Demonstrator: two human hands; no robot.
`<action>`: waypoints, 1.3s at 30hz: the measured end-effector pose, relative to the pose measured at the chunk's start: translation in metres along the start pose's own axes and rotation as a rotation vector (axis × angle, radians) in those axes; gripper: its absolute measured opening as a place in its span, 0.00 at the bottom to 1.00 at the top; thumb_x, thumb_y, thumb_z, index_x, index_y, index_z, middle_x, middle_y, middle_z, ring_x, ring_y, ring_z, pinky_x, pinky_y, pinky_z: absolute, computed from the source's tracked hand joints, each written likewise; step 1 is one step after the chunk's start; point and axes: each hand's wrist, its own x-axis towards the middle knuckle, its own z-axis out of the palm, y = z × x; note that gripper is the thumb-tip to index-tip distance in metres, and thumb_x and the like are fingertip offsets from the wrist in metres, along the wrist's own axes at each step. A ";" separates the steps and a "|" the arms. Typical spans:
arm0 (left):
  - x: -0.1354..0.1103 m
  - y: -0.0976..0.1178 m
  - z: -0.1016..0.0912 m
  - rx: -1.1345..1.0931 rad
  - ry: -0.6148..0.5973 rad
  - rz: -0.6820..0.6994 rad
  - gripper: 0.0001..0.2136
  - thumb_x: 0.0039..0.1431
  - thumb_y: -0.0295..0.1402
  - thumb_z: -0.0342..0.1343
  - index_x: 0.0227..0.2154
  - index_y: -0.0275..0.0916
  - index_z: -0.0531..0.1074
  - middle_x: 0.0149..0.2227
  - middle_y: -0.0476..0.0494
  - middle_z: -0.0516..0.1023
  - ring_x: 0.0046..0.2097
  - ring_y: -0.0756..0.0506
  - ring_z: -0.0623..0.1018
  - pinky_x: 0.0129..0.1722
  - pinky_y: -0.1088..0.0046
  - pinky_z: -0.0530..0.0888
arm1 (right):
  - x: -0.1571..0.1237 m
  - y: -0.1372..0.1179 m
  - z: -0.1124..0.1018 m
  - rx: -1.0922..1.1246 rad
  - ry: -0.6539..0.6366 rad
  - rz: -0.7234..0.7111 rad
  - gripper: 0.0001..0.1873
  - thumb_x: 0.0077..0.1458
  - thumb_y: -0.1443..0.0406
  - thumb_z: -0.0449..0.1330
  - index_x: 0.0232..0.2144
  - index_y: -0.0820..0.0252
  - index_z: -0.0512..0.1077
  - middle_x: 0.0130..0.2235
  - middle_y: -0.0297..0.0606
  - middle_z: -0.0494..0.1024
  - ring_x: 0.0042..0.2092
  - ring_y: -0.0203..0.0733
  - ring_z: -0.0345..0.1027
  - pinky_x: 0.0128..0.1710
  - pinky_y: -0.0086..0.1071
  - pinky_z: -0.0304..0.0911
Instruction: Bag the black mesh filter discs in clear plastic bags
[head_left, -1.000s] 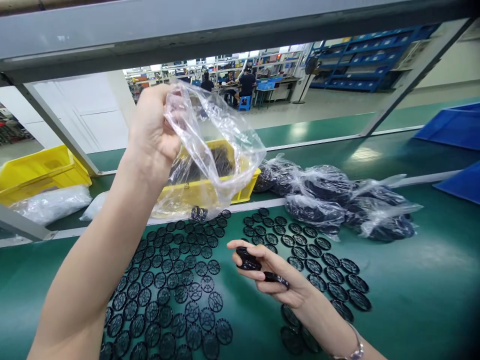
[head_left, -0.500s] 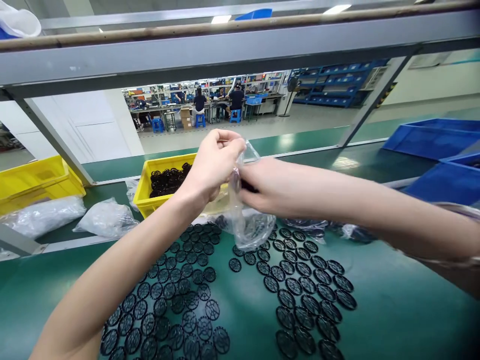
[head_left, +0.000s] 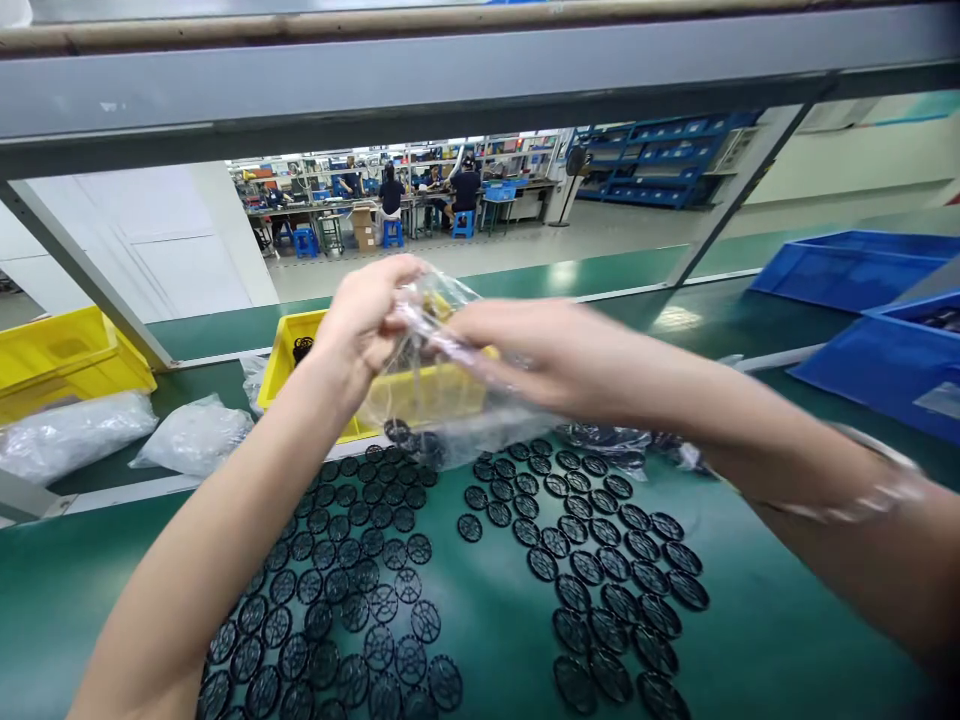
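Observation:
A clear plastic bag is stretched wide between my two hands above the bench. My left hand pinches one side of its mouth with closed fingers. At the other side my right hand grips the bag, its fingers blurred by motion and partly behind the film. A few black spoked rings show through or just behind the bag's lower left; I cannot tell which. Below lie many flat black spoked rings, in a left group and a right group, on the green bench top.
Behind the bag stands a yellow bin with black parts. Another yellow bin and stuffed plastic bags are at left. Blue bins stand at right. A metal frame bar crosses above; people sit at far benches.
My hands have moved apart, the left one going left. The bag, earlier bunched and hanging between them, is now spread wide. The view has shifted slightly.

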 end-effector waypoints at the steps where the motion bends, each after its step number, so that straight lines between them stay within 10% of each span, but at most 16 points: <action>1: 0.002 0.006 -0.009 -0.037 0.027 -0.002 0.17 0.55 0.19 0.56 0.44 0.46 0.72 0.16 0.55 0.62 0.15 0.55 0.56 0.09 0.84 0.53 | -0.017 0.001 -0.009 -0.210 0.099 -0.091 0.06 0.55 0.74 0.63 0.35 0.60 0.77 0.36 0.32 0.76 0.40 0.34 0.67 0.42 0.28 0.66; 4: 0.001 0.022 -0.028 -0.134 0.054 -0.022 0.14 0.62 0.20 0.52 0.45 0.44 0.71 0.14 0.59 0.57 0.12 0.57 0.55 0.07 0.87 0.52 | -0.070 0.044 -0.022 -0.672 0.597 -0.276 0.08 0.64 0.67 0.57 0.43 0.53 0.75 0.40 0.37 0.77 0.41 0.40 0.70 0.42 0.36 0.67; 8: -0.009 0.035 -0.031 -0.249 -0.015 -0.067 0.11 0.70 0.23 0.45 0.44 0.45 0.69 0.13 0.59 0.56 0.11 0.58 0.55 0.07 0.89 0.52 | -0.124 0.165 -0.002 -0.970 0.154 -0.028 0.09 0.63 0.63 0.56 0.41 0.56 0.76 0.36 0.42 0.77 0.37 0.47 0.72 0.35 0.39 0.68; 13: -0.014 0.035 -0.027 -0.272 -0.100 -0.114 0.12 0.72 0.27 0.41 0.44 0.48 0.68 0.12 0.59 0.54 0.10 0.57 0.56 0.05 0.89 0.51 | -0.154 0.258 0.028 -1.134 0.049 0.074 0.16 0.60 0.64 0.62 0.50 0.61 0.73 0.39 0.44 0.75 0.38 0.49 0.71 0.36 0.40 0.68; 24: -0.010 0.028 -0.035 -0.259 -0.023 -0.092 0.11 0.71 0.24 0.44 0.36 0.45 0.68 0.14 0.58 0.60 0.12 0.59 0.57 0.06 0.89 0.53 | -0.143 0.238 0.053 -0.951 0.036 0.117 0.17 0.59 0.67 0.61 0.51 0.59 0.67 0.45 0.44 0.73 0.43 0.47 0.72 0.39 0.37 0.71; 31: -0.009 0.025 -0.037 -0.181 -0.019 0.003 0.13 0.71 0.21 0.42 0.30 0.38 0.63 0.20 0.57 0.63 0.13 0.61 0.57 0.08 0.90 0.51 | -0.140 0.261 0.094 -1.244 -0.008 0.058 0.17 0.56 0.69 0.61 0.48 0.62 0.69 0.40 0.46 0.73 0.39 0.50 0.73 0.33 0.37 0.72; 39: -0.012 0.025 -0.034 -0.196 -0.021 -0.005 0.13 0.71 0.21 0.43 0.29 0.37 0.63 0.20 0.57 0.62 0.14 0.61 0.55 0.10 0.89 0.51 | -0.131 0.246 0.056 -1.094 0.101 0.200 0.16 0.64 0.65 0.52 0.53 0.60 0.66 0.44 0.43 0.71 0.31 0.38 0.72 0.29 0.32 0.69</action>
